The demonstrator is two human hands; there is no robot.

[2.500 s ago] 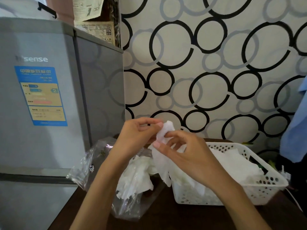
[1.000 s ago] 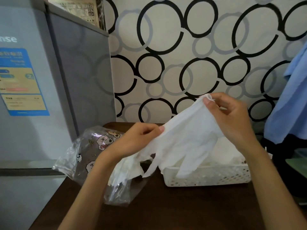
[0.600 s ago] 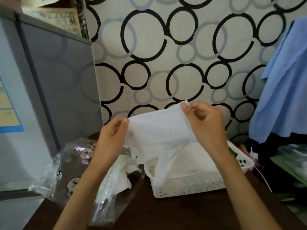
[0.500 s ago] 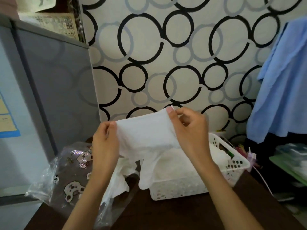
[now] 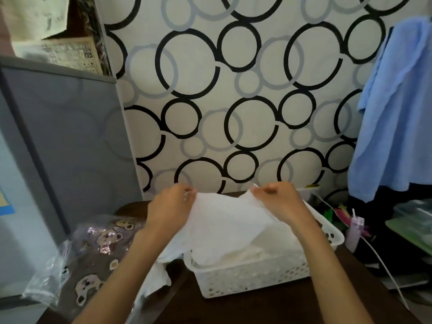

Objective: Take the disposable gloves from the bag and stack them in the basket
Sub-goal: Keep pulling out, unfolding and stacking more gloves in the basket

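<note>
A thin white disposable glove [image 5: 224,220] is stretched flat between my hands, just above the white perforated basket [image 5: 252,277]. My left hand [image 5: 169,206] pinches its left cuff corner and my right hand [image 5: 278,202] pinches the right corner. The glove's fingers droop over the basket's near-left rim. More white gloves lie piled inside the basket under it. To the left lies the clear plastic bag [image 5: 93,253] printed with cartoon bears, with several crumpled gloves [image 5: 156,277] spilling from its mouth.
All of this sits on a dark brown table [image 5: 257,307]. A grey fridge [image 5: 58,148] stands close on the left. A blue garment [image 5: 397,101] hangs at the right, with a white cable [image 5: 385,267] and clutter below it. The patterned wall is right behind.
My hands have spread the glove out by its cuff and lowered it from chest height down onto the basket. The view has drifted right, away from the fridge.
</note>
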